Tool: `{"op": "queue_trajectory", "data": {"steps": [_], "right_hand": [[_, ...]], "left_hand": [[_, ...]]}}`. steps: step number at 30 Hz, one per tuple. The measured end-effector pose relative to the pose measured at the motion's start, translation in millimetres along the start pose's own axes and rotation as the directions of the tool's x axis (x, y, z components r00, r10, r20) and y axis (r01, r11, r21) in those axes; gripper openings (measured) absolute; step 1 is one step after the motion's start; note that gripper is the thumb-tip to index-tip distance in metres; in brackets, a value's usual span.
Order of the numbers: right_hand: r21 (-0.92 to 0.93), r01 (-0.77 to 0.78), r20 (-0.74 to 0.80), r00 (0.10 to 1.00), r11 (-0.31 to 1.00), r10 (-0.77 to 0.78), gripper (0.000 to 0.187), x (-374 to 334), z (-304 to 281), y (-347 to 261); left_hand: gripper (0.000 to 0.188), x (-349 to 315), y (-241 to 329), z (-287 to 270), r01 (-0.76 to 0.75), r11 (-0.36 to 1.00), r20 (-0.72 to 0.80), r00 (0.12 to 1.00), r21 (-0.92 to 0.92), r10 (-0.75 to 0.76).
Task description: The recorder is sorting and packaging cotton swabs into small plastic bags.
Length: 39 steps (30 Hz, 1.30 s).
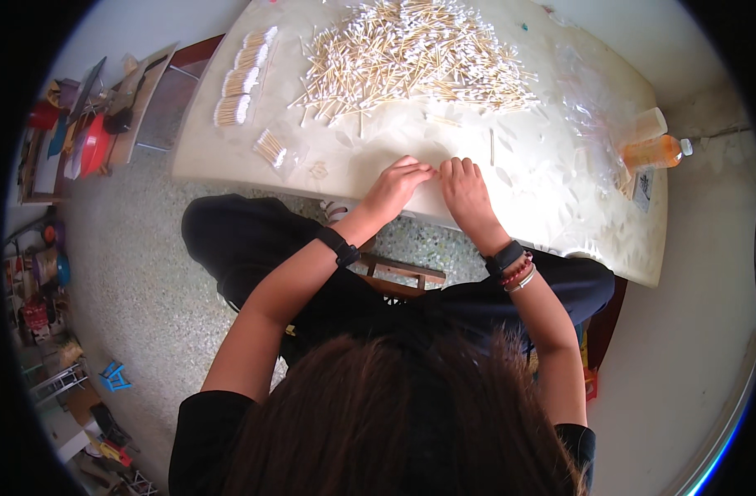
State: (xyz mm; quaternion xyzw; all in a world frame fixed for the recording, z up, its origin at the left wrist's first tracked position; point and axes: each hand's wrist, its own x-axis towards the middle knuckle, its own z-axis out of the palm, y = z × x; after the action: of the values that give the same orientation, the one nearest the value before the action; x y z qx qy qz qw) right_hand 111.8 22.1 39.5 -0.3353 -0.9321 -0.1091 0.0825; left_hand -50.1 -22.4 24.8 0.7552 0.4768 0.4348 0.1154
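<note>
In the head view, I see the left hand (394,188) near twelve o'clock, right hand (467,194) toward two, fingers curled narrow; I cannot tell what they pinch. Twelve's cotton-swab pile (419,62) runs off the top; two's clear plastic (591,99) blurs.

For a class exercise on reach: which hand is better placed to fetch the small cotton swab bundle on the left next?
Probably the left hand: it is nearer the small cotton swab bundle. The right hand is farther off and would likely have to reach past it.
</note>
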Motion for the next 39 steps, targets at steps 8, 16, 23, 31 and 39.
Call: {"op": "queue_trajectory", "data": {"steps": [8, 16, 23, 31, 39], "right_hand": [[0.054, 0.046, -0.004, 0.999, 0.997, -0.046, 0.012, -3.1, 4.4, 0.0], [0.166, -0.153, 0.204, 0.972, 0.974, 0.118, 0.005, 4.4, -4.0, -7.0], [0.439, -0.126, 0.112, 0.99, 0.89, 0.086, 0.018, 15.1, -18.2, 3.5], [0.65, -0.758, 0.76, 0.65, -0.055, 0.019, 0.048, 14.2, -85.8, -6.4], [0.874, -0.39, 0.302, 0.903, 0.29, 0.305, 0.05, 7.8, -128.3, -35.2]], "left_hand": [[0.022, 0.0, -1.1, 0.1, 0.034, 0.998, 0.009, 0.999, -0.048, -0.034], [0.023, -2.1, -5.7, 0.1, 0.068, 0.985, -0.001, 0.998, -0.157, -0.069], [0.018, -4.7, 4.8, -6.2, 0.13, 0.962, 0.011, 0.991, -0.239, -0.131], [0.013, 19.7, 37.6, -63.4, -0.359, 0.933, -0.097, 0.928, 0.039, 0.361], [0.028, 19.7, 73.5, -74.8, -0.234, 0.972, -0.268, 0.938, -0.011, 0.222]]}}
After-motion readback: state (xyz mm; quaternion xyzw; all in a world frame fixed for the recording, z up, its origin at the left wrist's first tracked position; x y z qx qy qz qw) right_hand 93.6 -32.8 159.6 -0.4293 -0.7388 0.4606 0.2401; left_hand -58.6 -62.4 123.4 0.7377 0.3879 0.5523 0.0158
